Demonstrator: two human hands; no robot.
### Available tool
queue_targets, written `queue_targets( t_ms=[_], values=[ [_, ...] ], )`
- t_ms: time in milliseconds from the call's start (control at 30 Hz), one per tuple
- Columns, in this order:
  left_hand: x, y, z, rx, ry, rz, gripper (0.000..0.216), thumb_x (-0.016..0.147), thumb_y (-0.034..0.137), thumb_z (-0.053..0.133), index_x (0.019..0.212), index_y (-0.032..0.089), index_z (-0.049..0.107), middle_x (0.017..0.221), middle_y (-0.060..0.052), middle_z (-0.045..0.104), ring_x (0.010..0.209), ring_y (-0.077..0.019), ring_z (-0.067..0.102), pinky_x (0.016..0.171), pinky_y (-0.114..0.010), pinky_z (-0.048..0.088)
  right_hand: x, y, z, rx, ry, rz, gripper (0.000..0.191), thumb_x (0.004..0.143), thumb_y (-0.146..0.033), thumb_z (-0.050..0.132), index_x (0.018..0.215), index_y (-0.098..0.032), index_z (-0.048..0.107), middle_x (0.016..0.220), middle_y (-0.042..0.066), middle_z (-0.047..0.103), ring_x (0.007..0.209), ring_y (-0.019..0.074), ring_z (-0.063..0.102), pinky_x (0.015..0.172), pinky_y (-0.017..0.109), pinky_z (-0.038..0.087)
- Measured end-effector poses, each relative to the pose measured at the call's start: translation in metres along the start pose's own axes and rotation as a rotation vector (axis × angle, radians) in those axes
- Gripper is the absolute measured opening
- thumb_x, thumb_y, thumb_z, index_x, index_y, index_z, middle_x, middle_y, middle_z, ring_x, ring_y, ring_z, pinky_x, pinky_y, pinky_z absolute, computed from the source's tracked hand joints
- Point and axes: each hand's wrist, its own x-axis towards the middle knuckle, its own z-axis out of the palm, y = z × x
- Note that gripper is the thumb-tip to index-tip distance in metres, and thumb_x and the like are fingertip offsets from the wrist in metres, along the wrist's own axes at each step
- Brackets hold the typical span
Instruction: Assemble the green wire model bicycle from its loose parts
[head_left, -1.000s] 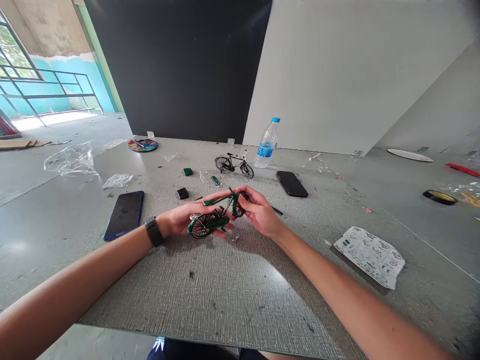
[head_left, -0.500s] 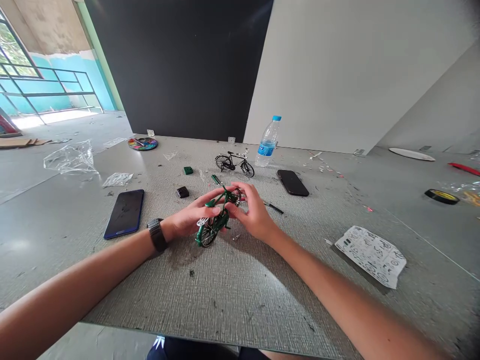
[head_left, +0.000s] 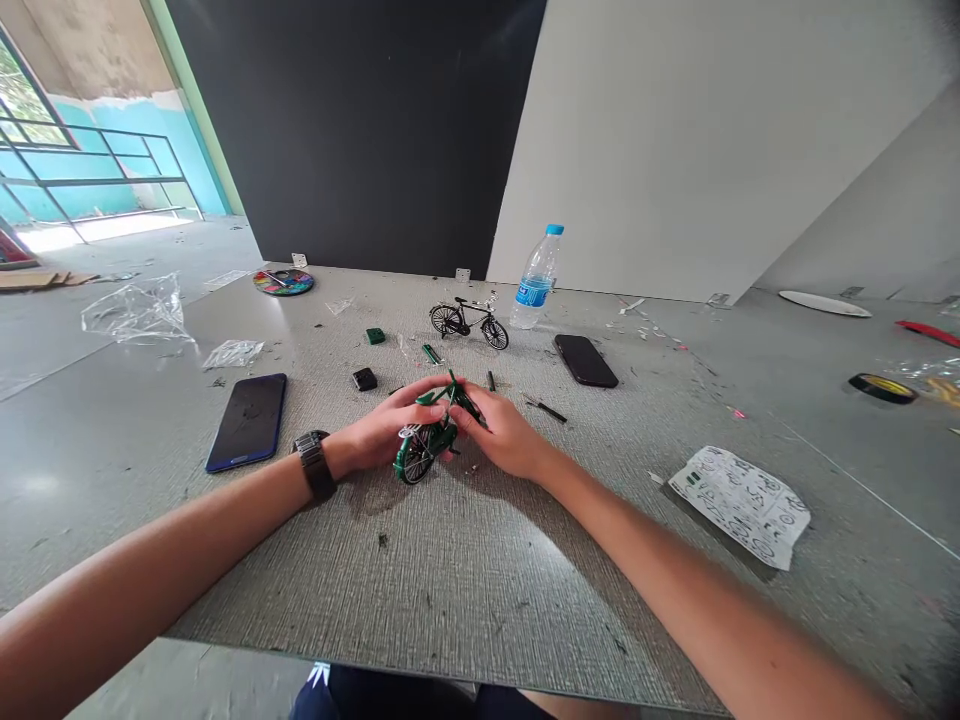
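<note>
A green model bicycle (head_left: 417,455) is between my two hands, just above the textured tabletop, its rear wheel toward me. My left hand (head_left: 386,428) grips it around the seat and frame, thumb on top. My right hand (head_left: 499,430) closes on its front part, and the fingers cover most of the front wheel. Beyond them a finished-looking black model bicycle (head_left: 469,322) stands upright. Small loose parts lie near my fingers: a green block (head_left: 375,336), a black block (head_left: 365,379), a green strip (head_left: 432,354) and a thin black tool (head_left: 551,411).
A dark phone (head_left: 248,422) lies at left, another phone (head_left: 586,360) at right. Farther back stand a water bottle (head_left: 532,285) and a colourful round disc (head_left: 284,282). A printed sheet (head_left: 741,505) and black tape roll (head_left: 883,388) lie right. Crumpled clear plastic (head_left: 142,312) sits left.
My right hand's fingers have drawn in over the front wheel, hiding more of it. A short dark piece on the table beyond the right hand now shows. My left hand keeps its hold.
</note>
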Motion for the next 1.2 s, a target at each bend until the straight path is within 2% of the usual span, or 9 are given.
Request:
queue_targets(
  t_ms=[167,367,533,700,833,933,1033,1100,1200],
  values=[
    [0.002,0.0,-0.004,-0.048,-0.036,0.018,0.06,0.084,0.032,0.076,0.138,0.02,0.054,0.123,-0.016,0.066,0.1,-0.0282,0.071,0.072,-0.036,0.061,0.001,-0.001,0.0,0.062,0.037,-0.003,0.052,0.104,-0.053,0.039,0.142,-0.022,0.057,0.142,0.012,0.061,0.134,0.0278,0.055,0.113,0.045,0.042],
    [0.004,0.003,-0.008,-0.093,-0.11,0.008,0.058,0.084,0.031,0.073,0.138,0.02,0.052,0.133,-0.018,0.064,0.107,-0.0307,0.07,0.069,-0.035,0.062,0.001,-0.002,-0.003,0.142,0.024,0.027,0.049,0.106,-0.048,0.035,0.142,-0.022,0.056,0.106,0.007,0.072,0.103,0.0226,0.066,0.093,0.037,0.05],
    [0.003,0.006,-0.007,-0.096,-0.109,-0.005,0.059,0.084,0.031,0.073,0.137,0.02,0.051,0.134,-0.017,0.063,0.106,-0.0307,0.071,0.067,-0.034,0.062,0.002,-0.009,-0.004,0.186,0.022,0.026,0.044,0.107,-0.047,0.033,0.129,-0.019,0.06,0.099,0.006,0.068,0.096,0.0199,0.063,0.09,0.033,0.047],
    [0.003,0.007,-0.006,-0.083,-0.105,-0.007,0.063,0.084,0.033,0.072,0.141,0.019,0.048,0.131,-0.017,0.064,0.104,-0.0304,0.071,0.066,-0.033,0.062,0.001,-0.013,-0.004,0.19,0.014,0.034,0.042,0.108,-0.049,0.03,0.1,-0.02,0.061,0.094,0.004,0.065,0.088,0.0187,0.061,0.087,0.032,0.044],
    [0.003,0.008,-0.004,-0.077,-0.096,-0.014,0.064,0.084,0.035,0.071,0.141,0.018,0.047,0.13,-0.018,0.064,0.103,-0.0308,0.072,0.063,-0.032,0.061,0.001,-0.011,-0.003,0.228,0.032,0.045,0.046,0.107,-0.051,0.029,0.093,-0.021,0.061,0.095,0.004,0.066,0.091,0.019,0.061,0.092,0.033,0.043],
    [0.001,0.01,-0.002,-0.096,-0.091,-0.014,0.065,0.083,0.036,0.072,0.14,0.019,0.048,0.129,-0.017,0.065,0.101,-0.0297,0.072,0.063,-0.032,0.06,0.001,-0.009,-0.003,0.238,0.05,0.059,0.046,0.107,-0.052,0.032,0.098,-0.021,0.064,0.094,0.004,0.067,0.09,0.0186,0.062,0.089,0.033,0.045],
    [0.0,0.011,0.001,-0.115,-0.104,-0.016,0.066,0.083,0.037,0.072,0.142,0.019,0.047,0.124,-0.016,0.068,0.098,-0.0282,0.073,0.063,-0.031,0.06,0.001,-0.01,-0.003,0.245,0.038,0.067,0.045,0.105,-0.053,0.038,0.118,-0.019,0.064,0.095,0.006,0.069,0.084,0.0178,0.062,0.079,0.032,0.048],
    [0.0,0.01,0.0,-0.115,-0.131,-0.023,0.07,0.083,0.039,0.072,0.145,0.02,0.045,0.121,-0.016,0.07,0.098,-0.0284,0.073,0.064,-0.03,0.059,0.001,-0.011,-0.003,0.24,0.061,0.063,0.048,0.103,-0.054,0.042,0.127,-0.018,0.062,0.105,0.009,0.07,0.092,0.0193,0.064,0.079,0.032,0.05],
    [0.001,0.009,-0.002,-0.104,-0.173,-0.031,0.077,0.082,0.042,0.074,0.149,0.022,0.041,0.12,-0.017,0.07,0.095,-0.0285,0.074,0.065,-0.029,0.059,0.0,-0.01,-0.003,0.214,0.111,0.058,0.047,0.101,-0.055,0.048,0.128,-0.02,0.063,0.121,0.012,0.068,0.107,0.0232,0.065,0.085,0.035,0.052]
  ],
)
